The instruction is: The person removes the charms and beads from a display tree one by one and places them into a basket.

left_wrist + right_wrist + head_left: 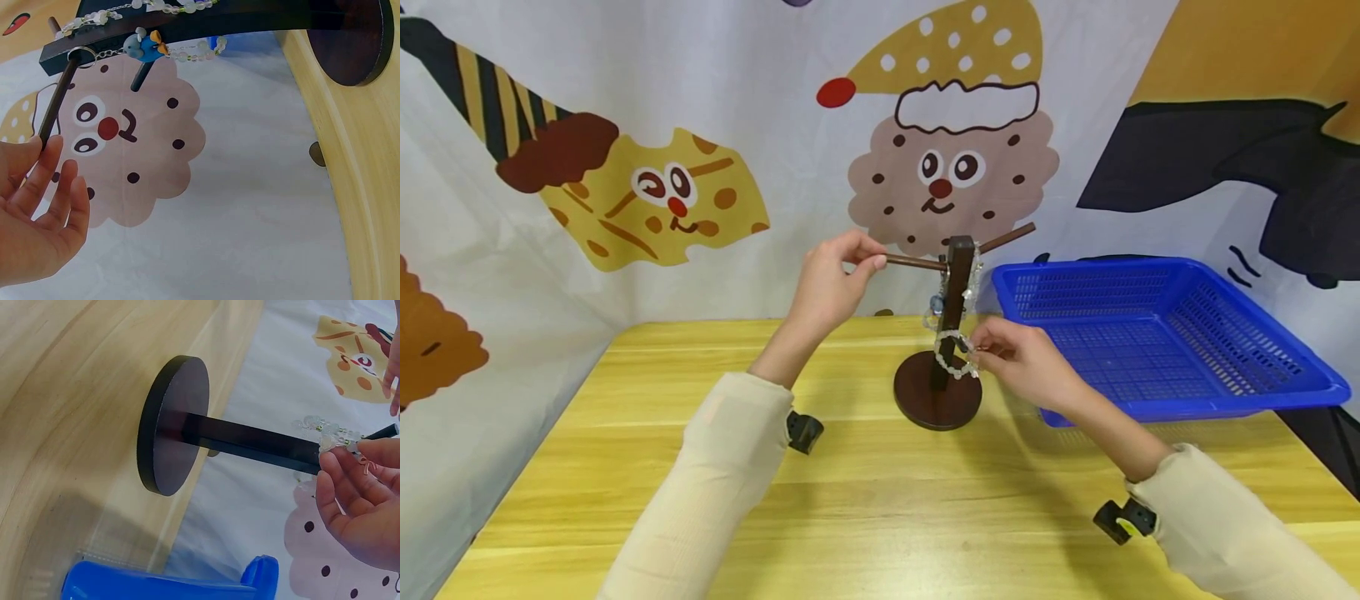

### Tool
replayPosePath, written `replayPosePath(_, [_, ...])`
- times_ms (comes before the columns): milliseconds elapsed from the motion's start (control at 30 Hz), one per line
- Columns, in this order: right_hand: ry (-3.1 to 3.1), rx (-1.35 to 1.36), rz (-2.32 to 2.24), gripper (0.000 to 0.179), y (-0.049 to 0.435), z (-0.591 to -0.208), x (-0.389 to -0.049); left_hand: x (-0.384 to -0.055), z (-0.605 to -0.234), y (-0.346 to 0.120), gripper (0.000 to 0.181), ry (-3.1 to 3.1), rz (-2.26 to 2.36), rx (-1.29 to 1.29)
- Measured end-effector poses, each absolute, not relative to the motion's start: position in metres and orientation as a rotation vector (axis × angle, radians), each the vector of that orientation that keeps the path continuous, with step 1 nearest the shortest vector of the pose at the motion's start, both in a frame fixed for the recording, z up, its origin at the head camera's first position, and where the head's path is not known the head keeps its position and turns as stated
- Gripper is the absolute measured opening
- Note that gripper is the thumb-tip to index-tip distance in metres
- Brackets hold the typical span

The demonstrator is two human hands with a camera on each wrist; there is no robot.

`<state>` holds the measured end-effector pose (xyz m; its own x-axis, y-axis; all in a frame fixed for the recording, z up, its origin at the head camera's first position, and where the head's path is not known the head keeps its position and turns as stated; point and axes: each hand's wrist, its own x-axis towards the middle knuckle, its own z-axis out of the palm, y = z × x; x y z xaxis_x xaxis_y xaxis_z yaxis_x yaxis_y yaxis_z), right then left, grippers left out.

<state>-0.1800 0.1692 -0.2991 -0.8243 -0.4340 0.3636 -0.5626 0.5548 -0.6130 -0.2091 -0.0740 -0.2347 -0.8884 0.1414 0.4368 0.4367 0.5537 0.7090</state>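
Note:
A dark wooden stand [957,287] with a round base [925,408] and slanting pegs stands upright on the table. My left hand [837,279] pinches the outer end of its left peg [913,262] between thumb and fingers. On that peg hangs a metal ring with a short chain, a blue bird-like charm [140,47] and clear beads. My right hand [1026,360] pinches a bracelet of clear beads [956,373], which overlaps the lower post in the head view. Another beaded strand [975,275] hangs by the right peg [1009,237].
A blue plastic basket [1150,410] stands at the table's right, close beyond my right hand. Behind the wooden table [880,517] hangs a white cloth [805,108] printed with cartoon snacks. Dark wrist devices [805,432] sit below both sleeves.

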Motion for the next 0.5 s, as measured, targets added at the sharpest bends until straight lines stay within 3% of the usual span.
replayPosePath(500, [-2.597,0.914,1.126,0.011,0.172,-0.288,-0.166,-0.209,-0.234,-0.074,0.011,-2.474,-1.26,-0.463])
